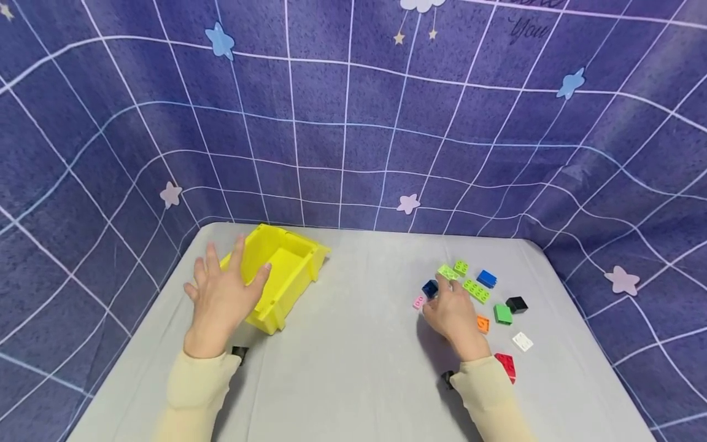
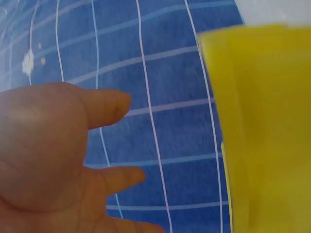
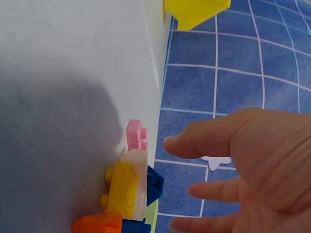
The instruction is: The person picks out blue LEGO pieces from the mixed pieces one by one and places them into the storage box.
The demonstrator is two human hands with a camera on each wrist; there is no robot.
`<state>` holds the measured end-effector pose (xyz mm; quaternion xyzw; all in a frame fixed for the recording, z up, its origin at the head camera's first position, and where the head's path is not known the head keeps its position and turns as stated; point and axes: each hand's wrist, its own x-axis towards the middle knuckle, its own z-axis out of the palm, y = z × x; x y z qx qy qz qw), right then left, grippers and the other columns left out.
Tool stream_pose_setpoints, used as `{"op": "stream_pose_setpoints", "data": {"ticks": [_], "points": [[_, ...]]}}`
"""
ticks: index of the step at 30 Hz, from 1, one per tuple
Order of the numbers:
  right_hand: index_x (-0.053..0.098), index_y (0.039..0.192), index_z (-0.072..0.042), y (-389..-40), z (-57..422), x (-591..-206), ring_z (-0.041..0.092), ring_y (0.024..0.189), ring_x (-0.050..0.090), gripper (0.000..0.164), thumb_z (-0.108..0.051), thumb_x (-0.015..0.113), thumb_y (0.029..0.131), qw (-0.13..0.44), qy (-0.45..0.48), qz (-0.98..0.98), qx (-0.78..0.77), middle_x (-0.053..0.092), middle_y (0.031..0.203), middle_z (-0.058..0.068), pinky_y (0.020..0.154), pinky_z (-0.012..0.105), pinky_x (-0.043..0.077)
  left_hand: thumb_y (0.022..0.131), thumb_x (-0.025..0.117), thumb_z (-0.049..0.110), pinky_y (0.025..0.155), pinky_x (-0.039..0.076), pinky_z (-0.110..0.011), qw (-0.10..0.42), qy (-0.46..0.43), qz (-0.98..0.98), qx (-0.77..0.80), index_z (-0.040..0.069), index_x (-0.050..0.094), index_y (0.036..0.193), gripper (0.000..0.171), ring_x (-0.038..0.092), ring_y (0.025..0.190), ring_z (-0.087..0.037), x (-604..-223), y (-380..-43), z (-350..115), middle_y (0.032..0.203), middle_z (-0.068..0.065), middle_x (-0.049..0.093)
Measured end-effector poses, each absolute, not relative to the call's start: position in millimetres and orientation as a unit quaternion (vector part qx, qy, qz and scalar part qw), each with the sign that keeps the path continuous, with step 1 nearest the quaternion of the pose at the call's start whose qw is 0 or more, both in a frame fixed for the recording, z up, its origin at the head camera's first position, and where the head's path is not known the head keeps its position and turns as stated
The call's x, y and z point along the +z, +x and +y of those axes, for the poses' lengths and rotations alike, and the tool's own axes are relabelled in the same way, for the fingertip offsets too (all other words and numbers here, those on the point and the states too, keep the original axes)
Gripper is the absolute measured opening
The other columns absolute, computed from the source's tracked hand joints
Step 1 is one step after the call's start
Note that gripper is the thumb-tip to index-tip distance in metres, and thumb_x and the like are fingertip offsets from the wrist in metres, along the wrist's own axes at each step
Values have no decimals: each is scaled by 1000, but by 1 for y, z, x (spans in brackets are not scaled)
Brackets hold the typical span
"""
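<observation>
My left hand (image 1: 221, 301) is held with fingers spread beside the left side of a yellow bin (image 1: 301, 285), holding nothing. In the left wrist view its thumb and fingers stand apart from the bin wall (image 2: 272, 126). My right hand (image 1: 455, 316) hovers over scattered toy bricks, its fingers extended and nothing between them. Around its fingertips lie a lime brick (image 1: 446, 271), a dark blue brick (image 1: 430, 288) and a pink brick (image 1: 418, 302). The right wrist view also shows a yellow brick (image 3: 121, 189) against a white brick (image 3: 140, 182); the hand hides these from the head view.
Right of the hand lie a long lime brick (image 1: 476, 291), a blue brick (image 1: 487, 279), a green brick (image 1: 503, 314), a black brick (image 1: 517, 304), an orange brick (image 1: 483, 323), a white brick (image 1: 522, 341) and a red brick (image 1: 506, 366). A purple curtain (image 1: 364, 141) surrounds the table.
</observation>
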<state>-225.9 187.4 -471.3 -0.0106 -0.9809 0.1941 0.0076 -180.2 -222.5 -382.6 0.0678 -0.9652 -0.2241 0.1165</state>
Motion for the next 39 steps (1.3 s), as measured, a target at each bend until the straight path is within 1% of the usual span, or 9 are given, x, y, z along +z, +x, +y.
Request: {"op": "stream_pose_setpoints", "data": {"ticks": [2, 6, 9, 12, 18, 22, 27, 32, 39], "points": [[37, 150, -4, -231, 189, -473, 50, 126, 42, 72, -12, 56, 81, 4, -17, -980, 197, 39, 144, 32, 102, 61, 37, 94, 41, 65, 90, 11, -86, 106, 80, -964, -231, 18, 15, 161, 86, 6, 135, -66, -382, -186, -232, 158, -36, -2], [40, 149, -3, -238, 191, -474, 47, 123, 45, 72, -13, 59, 80, -3, -19, -980, 197, 42, 141, 32, 101, 59, 39, 95, 51, 52, 96, 23, -79, 87, 96, -960, -247, 5, 16, 159, 86, 20, 130, -67, -379, -197, -253, 153, -41, 14], [42, 148, -4, -242, 191, -477, 46, 121, 46, 70, -16, 63, 82, -6, -20, -981, 193, 43, 139, 32, 99, 59, 40, 95, 56, 39, 101, 28, -72, 71, 101, -959, -256, -6, 21, 154, 82, 28, 128, -63, -377, -204, -267, 147, -42, 27], [46, 145, -4, -248, 190, -479, 46, 118, 49, 68, -21, 67, 83, -4, -19, -984, 180, 46, 136, 32, 97, 59, 42, 95, 55, 33, 101, 32, -68, 42, 117, -957, -263, -11, 29, 149, 75, 34, 128, -58, -377, -208, -278, 144, -40, 35], [53, 140, -4, -256, 187, -481, 44, 113, 52, 59, -20, 68, 86, -2, -15, -984, 180, 51, 130, 31, 96, 57, 44, 96, 51, 29, 95, 42, -64, -16, 138, -954, -267, -13, 39, 143, 64, 45, 122, -53, -385, -217, -290, 139, -38, 44], [58, 135, -2, -263, 184, -481, 41, 105, 56, 53, -16, 69, 85, 7, -1, -984, 177, 56, 122, 30, 91, 53, 47, 93, 52, 23, 81, 50, -54, -17, 138, -952, -272, -14, 50, 135, 55, 57, 103, -42, -391, -221, -294, 128, -35, 54], [63, 129, -1, -269, 182, -480, 33, 93, 55, 49, -9, 72, 82, -12, -4, -983, 183, 58, 115, 25, 81, 45, 50, 89, 53, 17, 66, 47, -41, -9, 129, -950, -286, -11, 62, 123, 45, 57, 85, -32, -394, -223, -300, 118, -28, 62], [69, 117, -2, -274, 181, -482, 30, 89, 53, 39, -3, 72, 78, -26, 1, -980, 196, 60, 106, 19, 78, 42, 49, 84, 52, 10, 63, 44, -38, -5, 125, -947, -297, -7, 67, 119, 42, 56, 81, -30, -395, -222, -306, 108, -22, 67], [72, 104, -3, -281, 183, -485, 28, 87, 53, 29, -1, 73, 74, -23, 8, -982, 189, 62, 99, 16, 80, 44, 49, 85, 56, 10, 70, 48, -42, 5, 131, -940, -316, -8, 66, 121, 41, 59, 87, -31, -400, -223, -308, 110, -24, 67]]}}
